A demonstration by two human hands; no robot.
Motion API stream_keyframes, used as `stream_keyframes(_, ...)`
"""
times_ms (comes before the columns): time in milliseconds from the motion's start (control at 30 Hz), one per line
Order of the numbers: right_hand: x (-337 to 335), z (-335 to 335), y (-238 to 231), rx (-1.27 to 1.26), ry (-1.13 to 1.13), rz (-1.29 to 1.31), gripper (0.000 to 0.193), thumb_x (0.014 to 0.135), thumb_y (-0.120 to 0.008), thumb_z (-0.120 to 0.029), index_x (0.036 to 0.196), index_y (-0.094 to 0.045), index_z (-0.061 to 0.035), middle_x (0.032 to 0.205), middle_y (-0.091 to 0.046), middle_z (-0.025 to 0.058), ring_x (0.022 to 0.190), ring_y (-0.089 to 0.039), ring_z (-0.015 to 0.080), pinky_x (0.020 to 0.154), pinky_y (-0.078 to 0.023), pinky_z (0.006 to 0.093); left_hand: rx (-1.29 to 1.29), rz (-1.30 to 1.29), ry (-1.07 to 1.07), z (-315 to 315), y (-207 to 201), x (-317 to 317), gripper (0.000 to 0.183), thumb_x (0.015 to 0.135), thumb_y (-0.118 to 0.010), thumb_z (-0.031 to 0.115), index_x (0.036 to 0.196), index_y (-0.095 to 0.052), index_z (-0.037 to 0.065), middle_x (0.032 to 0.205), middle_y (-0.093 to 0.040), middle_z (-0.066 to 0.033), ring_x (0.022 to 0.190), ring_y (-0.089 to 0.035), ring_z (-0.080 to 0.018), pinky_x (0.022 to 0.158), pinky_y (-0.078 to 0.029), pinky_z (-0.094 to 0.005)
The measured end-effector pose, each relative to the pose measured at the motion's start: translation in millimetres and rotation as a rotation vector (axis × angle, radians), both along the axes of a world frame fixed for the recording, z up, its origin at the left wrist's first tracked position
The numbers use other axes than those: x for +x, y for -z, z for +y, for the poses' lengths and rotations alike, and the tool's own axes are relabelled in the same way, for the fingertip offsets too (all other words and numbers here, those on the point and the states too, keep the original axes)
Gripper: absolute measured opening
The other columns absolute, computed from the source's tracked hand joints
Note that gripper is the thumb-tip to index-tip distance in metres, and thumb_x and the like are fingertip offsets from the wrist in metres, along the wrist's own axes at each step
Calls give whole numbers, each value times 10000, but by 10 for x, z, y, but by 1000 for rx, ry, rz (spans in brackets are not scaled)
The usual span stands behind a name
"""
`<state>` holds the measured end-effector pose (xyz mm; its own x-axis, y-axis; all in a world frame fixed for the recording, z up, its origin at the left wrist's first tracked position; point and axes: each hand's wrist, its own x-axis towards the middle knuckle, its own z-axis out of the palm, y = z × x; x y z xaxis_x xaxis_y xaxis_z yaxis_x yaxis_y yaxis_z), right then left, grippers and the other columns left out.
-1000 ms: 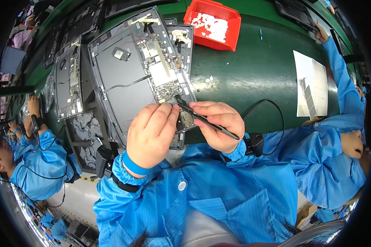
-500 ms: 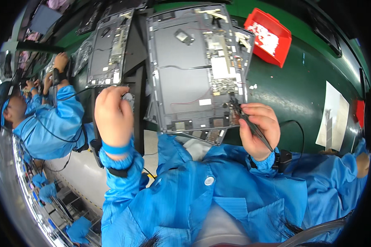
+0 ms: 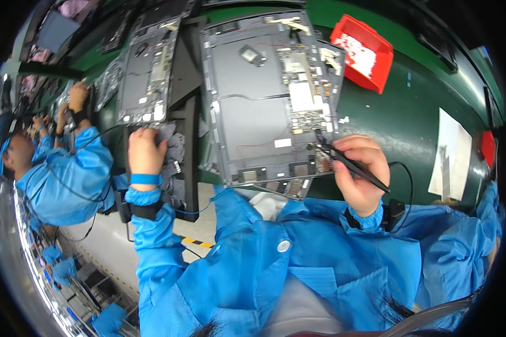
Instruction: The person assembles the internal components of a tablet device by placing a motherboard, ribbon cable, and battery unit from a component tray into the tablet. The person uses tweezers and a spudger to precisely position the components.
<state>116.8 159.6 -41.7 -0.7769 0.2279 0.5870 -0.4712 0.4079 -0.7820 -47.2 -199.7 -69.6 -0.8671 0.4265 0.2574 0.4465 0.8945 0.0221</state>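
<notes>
In front of me lies an open grey tablet housing (image 3: 247,123) with a long circuit board (image 3: 303,84) along its right side. A small dark module (image 3: 253,55) rests loose in its upper part. My right hand (image 3: 361,174) grips black tweezers (image 3: 357,165), their tips at the board's lower end near the housing's bottom right corner. At the left, my left hand (image 3: 146,153) is closed with curled fingers beside a black tray (image 3: 191,168) of crumpled grey pieces (image 3: 176,151). Its fingertips are hidden, so I cannot tell what they hold.
A second open housing (image 3: 146,78) lies at the left, just beyond my left hand. Another housing (image 3: 284,187) sits partly under the main one. A red bin (image 3: 383,67) of small white pieces stands at the back right; a white sheet (image 3: 451,157) lies farther right. A co-worker (image 3: 67,174) works at the left.
My left hand has drawn slightly left and away from a small roundish grey part, uncovering the grey pieces in the tray. The tweezers in my right hand now slant flatter.
</notes>
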Motion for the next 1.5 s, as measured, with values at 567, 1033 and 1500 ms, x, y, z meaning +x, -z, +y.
stream_keyframes(567,-836,101,-133,-58,238,21,210,681,-681,33,874,-599,23,872,-622,121,796,-606,240,719,-482,308,1078,-576,46,-274,-807,72,172,792,-576,-42,957,-562,3,1069,-563,-119,818,-546,-107,696,-440,-211)
stream_keyframes(1033,-1066,82,-21,90,311,126,180,676,-679,32,833,-595,3,839,-642,121,757,-624,274,678,-498,339,618,-777,-367,-262,-313,-4,194,837,-601,58,991,-491,15,804,-612,-62,638,-605,-119,530,-472,-207)
stream_keyframes(1500,-1082,78,15,-4,300,156,196,682,-673,42,854,-589,5,832,-627,121,742,-616,266,655,-494,326,1214,-324,-160,11,-933,233,188,833,-575,22,998,-492,-9,920,-605,-102,760,-619,-186,657,-537,-298)
